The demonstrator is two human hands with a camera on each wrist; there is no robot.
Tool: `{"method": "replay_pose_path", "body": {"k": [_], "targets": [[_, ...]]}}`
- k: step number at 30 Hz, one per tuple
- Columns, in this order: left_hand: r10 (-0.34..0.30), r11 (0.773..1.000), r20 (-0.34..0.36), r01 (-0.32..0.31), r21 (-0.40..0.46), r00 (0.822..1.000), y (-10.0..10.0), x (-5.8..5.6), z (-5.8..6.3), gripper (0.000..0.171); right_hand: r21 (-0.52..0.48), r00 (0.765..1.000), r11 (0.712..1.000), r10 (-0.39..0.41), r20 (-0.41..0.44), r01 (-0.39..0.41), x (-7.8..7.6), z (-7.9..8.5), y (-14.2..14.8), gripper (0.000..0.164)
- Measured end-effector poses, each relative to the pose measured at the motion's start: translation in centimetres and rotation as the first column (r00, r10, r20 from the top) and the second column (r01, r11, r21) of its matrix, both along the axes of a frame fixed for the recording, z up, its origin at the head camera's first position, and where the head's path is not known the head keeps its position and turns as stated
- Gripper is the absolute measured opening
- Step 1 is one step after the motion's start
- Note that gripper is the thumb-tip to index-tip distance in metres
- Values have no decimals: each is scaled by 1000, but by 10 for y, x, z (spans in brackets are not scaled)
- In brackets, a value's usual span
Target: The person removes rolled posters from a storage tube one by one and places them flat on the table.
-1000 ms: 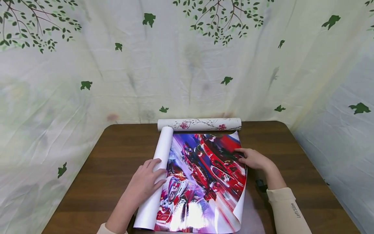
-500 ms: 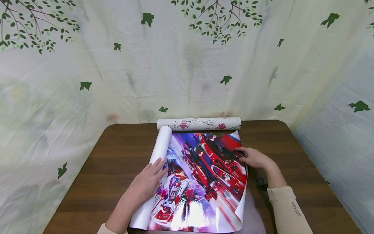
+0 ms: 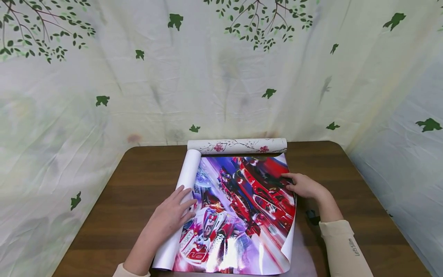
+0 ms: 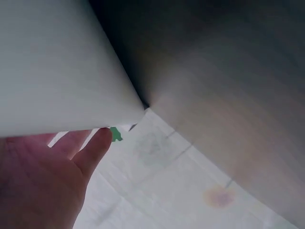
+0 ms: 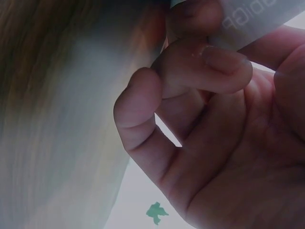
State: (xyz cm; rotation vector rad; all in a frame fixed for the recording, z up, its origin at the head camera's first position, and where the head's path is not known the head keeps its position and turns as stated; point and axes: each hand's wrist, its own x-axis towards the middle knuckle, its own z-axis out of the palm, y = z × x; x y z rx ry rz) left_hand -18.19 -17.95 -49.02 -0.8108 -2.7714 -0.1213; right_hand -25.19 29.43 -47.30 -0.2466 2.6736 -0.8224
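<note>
A glossy poster with red racing cars lies face up on the brown table, its left part rolled into a white tube. My left hand rests on this roll, with fingers fairly straight and spread over its top; the left wrist view shows the fingertips against the white paper. At the poster's right edge, my right hand pinches the paper. Its curled fingers show from below in the right wrist view, with a pale lettered strip of paper between fingers and thumb. The poster's lower right corner curls up.
A second roll, white with pink blossoms, lies across the table's back edge, right behind the poster. A small dark object sits by the right wrist. Beyond the brown table hangs a leaf-printed curtain.
The white roll has moved left under my left hand, and more of the printed picture shows beside it. My right hand stays at the poster's right edge.
</note>
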Motion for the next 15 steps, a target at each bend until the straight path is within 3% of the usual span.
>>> {"method": "replay_pose_path", "body": {"k": [7, 15], "targets": [[73, 997, 107, -70, -23, 992, -4, 0, 4, 52, -9, 1000, 1000, 11, -10, -11, 1, 3, 9, 56], [93, 993, 74, -87, -82, 993, -11, 1, 7, 53, -17, 1000, 1000, 0, 7, 0, 0, 3, 17, 57]]}}
